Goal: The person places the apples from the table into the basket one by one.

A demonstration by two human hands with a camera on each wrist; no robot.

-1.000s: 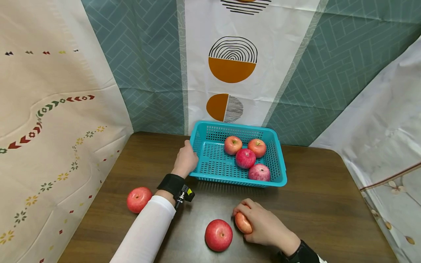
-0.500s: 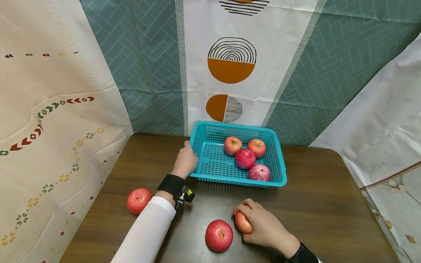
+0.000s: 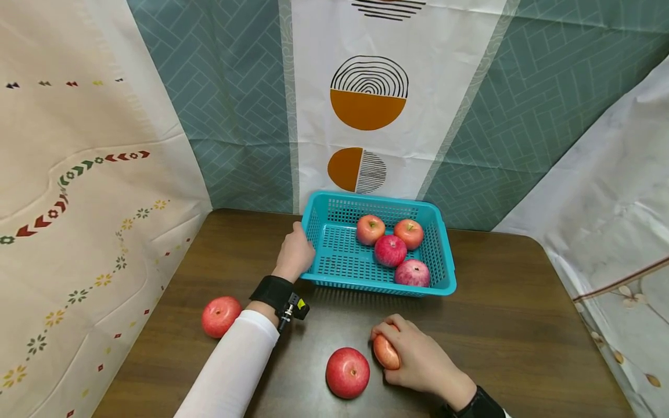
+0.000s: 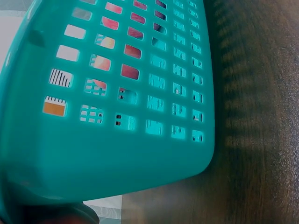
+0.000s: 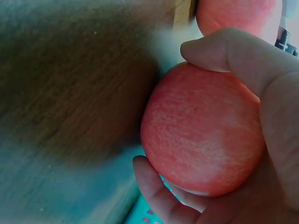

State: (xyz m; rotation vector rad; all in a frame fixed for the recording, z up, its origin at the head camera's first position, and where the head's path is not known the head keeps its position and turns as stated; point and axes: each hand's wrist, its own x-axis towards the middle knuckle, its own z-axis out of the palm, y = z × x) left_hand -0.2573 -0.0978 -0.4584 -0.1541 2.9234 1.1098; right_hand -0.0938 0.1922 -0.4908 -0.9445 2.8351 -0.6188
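Note:
My left hand (image 3: 295, 253) grips the left rim of a turquoise plastic basket (image 3: 334, 280); the left wrist view shows the basket's slotted wall (image 4: 140, 154) close up. My right hand (image 3: 420, 357) holds an apple (image 3: 387, 352) at the front of the table, thumb on one side and fingers curled round the other, as the right wrist view shows. Just left of that hand sits a red apple (image 3: 347, 373). Another red apple (image 3: 221, 317) lies beside my left forearm. Inside the basket, toward its right half, are several apples (image 3: 390, 251).
The brown wooden table (image 3: 502, 325) runs back to a hanging teal and white patterned cloth (image 3: 240, 116). A cream cloth (image 3: 104, 232) drapes along the left side and a white one (image 3: 601, 203) along the right. The basket stands near the table's back edge.

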